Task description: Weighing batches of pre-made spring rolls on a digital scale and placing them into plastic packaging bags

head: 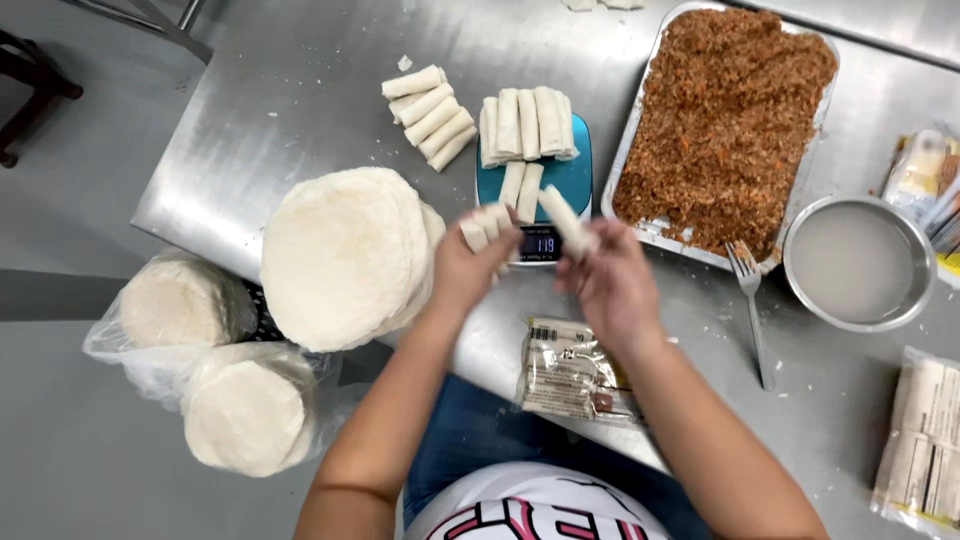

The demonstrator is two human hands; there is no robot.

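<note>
While the steel counter (300, 70) carries everything, biggest first: tray of brown filling (722, 125) right, wrapper stack (345, 255) left, metal bowl of cloudy liquid (858, 262), teal scale (540, 180) with rolls on it. Left hand (462, 272) fingers closed on a few rolls (486, 226); right hand (612, 285) pinches one roll (564, 216), long axis slanting toward scale, just beyond both hands. Fork (750, 310) near the right hand.

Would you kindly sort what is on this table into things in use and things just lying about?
In use: left hand and right hand holding rolls; blue scale; wrapper stack; filling tray.

Lying about: fork; steel bowl; flattened packet; bagged wrappers.
</note>
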